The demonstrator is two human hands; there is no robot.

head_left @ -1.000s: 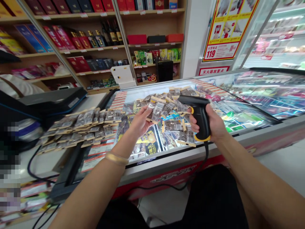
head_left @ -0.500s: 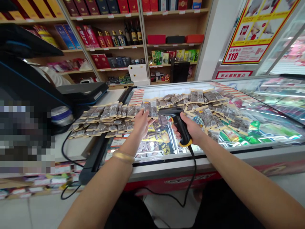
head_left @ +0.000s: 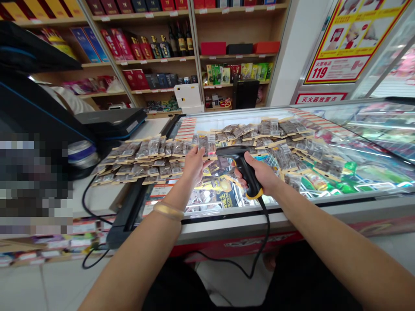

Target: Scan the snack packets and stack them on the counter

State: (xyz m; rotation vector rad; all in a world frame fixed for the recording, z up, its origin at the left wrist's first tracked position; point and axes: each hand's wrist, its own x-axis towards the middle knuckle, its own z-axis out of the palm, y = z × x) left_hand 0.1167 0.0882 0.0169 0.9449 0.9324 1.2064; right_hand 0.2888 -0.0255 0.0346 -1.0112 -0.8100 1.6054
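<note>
My left hand (head_left: 195, 165) is closed on the edge of a small clear snack packet (head_left: 207, 143) with dark contents and a white barcode label. Wrapped round the handle of a black and yellow barcode scanner (head_left: 248, 172) is my right hand (head_left: 262, 173). The scanner's head points left, close beside the packet. Similar packets (head_left: 151, 149) lie stacked in overlapping rows to the left, and a looser heap of packets (head_left: 285, 147) spreads to the right on the glass freezer top (head_left: 207, 119). The scanner's cable (head_left: 267, 233) hangs over the freezer's front edge.
A dark checkout machine (head_left: 35, 116) with a flat scale plate (head_left: 113, 119) stands at the left, near a roll of tape (head_left: 82, 154). Behind the freezer rise shelves (head_left: 168, 60) of boxes and bottles. A fire-safety poster (head_left: 353, 47) hangs at the right.
The view has shifted slightly. Both hands keep their hold on the packet and the scanner, with little visible movement.
</note>
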